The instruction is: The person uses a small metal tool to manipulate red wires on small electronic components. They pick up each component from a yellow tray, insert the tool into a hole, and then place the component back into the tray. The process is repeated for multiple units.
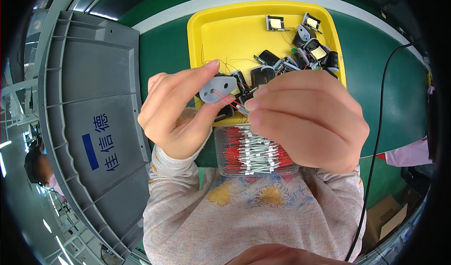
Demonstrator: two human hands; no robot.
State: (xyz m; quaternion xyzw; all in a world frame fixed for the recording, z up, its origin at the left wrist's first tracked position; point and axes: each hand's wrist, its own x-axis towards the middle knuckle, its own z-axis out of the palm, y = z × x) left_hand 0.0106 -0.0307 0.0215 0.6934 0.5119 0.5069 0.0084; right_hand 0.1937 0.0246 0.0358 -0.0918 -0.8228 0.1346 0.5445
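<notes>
My left hand point(181, 107) pinches a grey teardrop-shaped plastic part point(218, 89) between thumb and fingers, its holed face turned up. Thin red wires point(221, 96) run out of one hole toward my right hand point(307, 114). The right fingers are closed around a slim grey-and-white sleeved piece point(242, 110) at the wires' end; most of it hides behind the fingers. Just below both hands, a clear plastic box point(219, 158) holds many small white-and-red leads point(256, 152). Behind the hands, a yellow tray point(225, 18) carries several black-and-grey assemblies point(317, 53) with thin wires.
A large grey crate point(101, 100) stands on its side along the left. A black cable point(383, 91) hangs down at the right across the green table point(364, 58). An open cardboard box point(387, 218) sits low at the right. Another person point(42, 168) is at the far left.
</notes>
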